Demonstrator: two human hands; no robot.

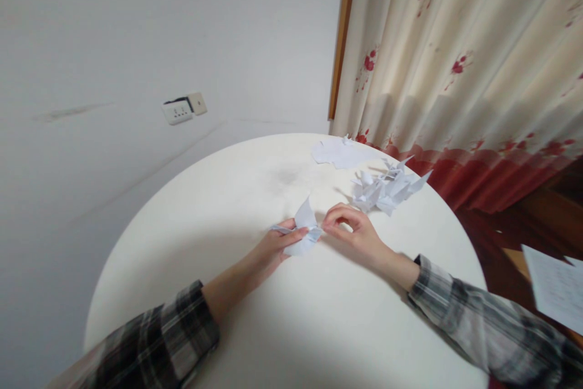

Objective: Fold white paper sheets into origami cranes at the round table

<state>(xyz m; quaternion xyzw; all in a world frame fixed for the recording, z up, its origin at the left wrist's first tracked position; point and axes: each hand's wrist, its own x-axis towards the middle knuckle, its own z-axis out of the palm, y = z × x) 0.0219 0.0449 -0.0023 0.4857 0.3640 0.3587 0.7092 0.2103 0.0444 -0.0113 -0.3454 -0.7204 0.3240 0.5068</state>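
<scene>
A folded white paper crane (305, 214) is held above the round table, one wing standing up and another spread low toward me. My left hand (273, 246) is closed on its body, with the thumb lying across the folds. At the crane's right end, my right hand (355, 231) pinches, thumb and forefinger together at its narrow tip. The fingers hide most of that tip. Just beyond my right hand lies a pile of folded paper cranes (392, 187), several of them leaning on one another.
The round white table (191, 213) stands close to the wall. Flat paper pieces (339, 154) lie at its far edge. A floral curtain (455, 43) hangs behind on the right. Wall sockets (177, 112) show at left. Written sheets (553, 286) lie at the lower right, off the table.
</scene>
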